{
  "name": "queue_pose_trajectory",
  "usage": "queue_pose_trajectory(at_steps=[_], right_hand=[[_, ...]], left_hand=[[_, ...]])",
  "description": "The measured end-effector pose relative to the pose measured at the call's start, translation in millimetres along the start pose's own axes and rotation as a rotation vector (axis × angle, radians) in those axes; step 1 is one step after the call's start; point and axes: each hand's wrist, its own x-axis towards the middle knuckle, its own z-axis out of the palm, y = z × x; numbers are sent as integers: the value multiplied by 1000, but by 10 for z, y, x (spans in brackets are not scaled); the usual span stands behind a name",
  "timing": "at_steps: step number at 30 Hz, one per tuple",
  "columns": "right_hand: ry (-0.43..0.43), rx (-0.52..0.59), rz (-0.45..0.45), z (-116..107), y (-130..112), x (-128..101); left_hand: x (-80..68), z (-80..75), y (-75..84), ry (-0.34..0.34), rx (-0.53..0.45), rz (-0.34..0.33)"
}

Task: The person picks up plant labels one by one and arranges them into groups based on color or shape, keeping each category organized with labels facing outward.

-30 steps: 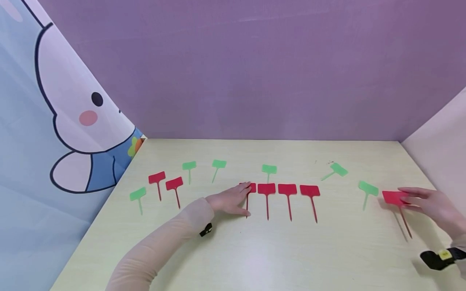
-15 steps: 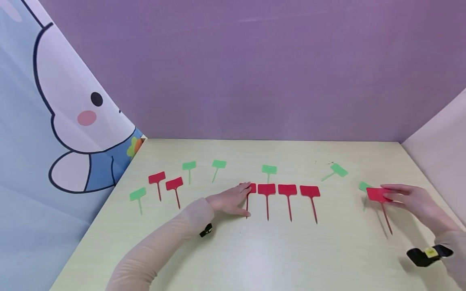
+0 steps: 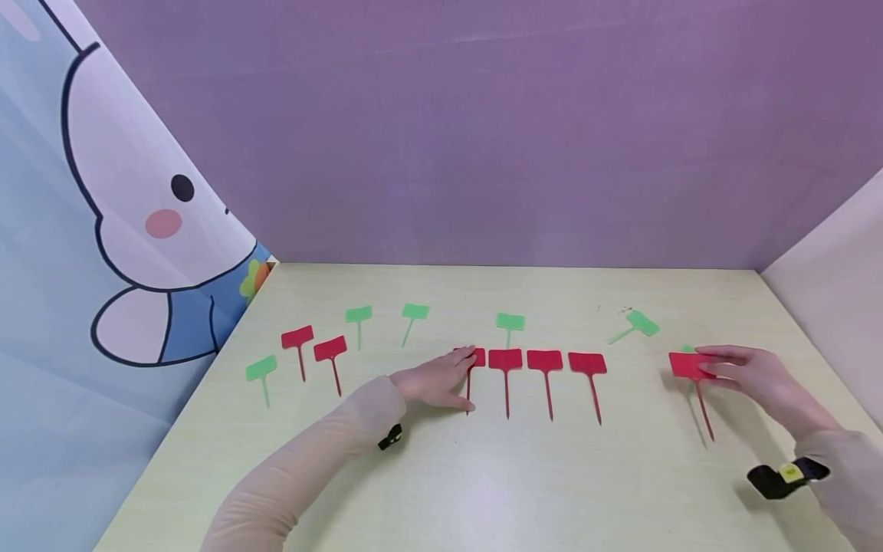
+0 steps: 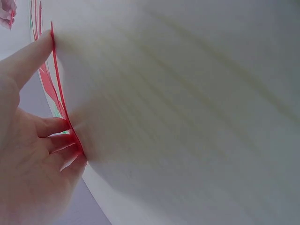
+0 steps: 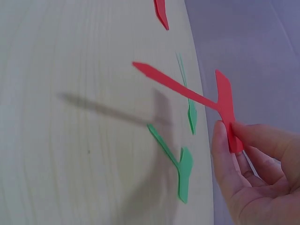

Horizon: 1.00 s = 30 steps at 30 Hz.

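My right hand [image 3: 762, 381] pinches one end of a red T-shaped plant label [image 3: 690, 366], holding it above the table with its pointed stem slanting down; its shadow falls on the wood in the right wrist view. Behind it lies a green plant label [image 5: 185, 176], mostly hidden in the head view. My left hand [image 3: 434, 379] rests on another red plant label [image 4: 58, 79], fingertips on its head and thumb by the stem tip. Right of that hand, three red plant labels [image 3: 506, 359] lie side by side in a row, stems toward me.
On the left of the table [image 3: 497, 491] lie two more red labels [image 3: 297, 337] and a green label [image 3: 261, 368]. Several green labels [image 3: 415, 311] are scattered farther back. A purple wall [image 3: 510, 138] closes off the far edge; a cartoon cloth [image 3: 41, 307] hangs at left.
My right hand has moved left with the red plant label, which now covers most of the green label behind it. The left hand has stayed in place.
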Motion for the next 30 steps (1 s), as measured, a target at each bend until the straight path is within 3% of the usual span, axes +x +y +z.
queue_pose_trajectory(at_steps=[8, 18, 30], right_hand=[[-10, -63, 36, 306, -339, -71], [-22, -173, 45, 465, -394, 12], [-36, -151, 59, 627, -445, 97]], left_hand=[[-2, -2, 2, -6, -2, -9], [-11, -8, 5, -8, -3, -10], [-17, -10, 1, -1, -2, -7]])
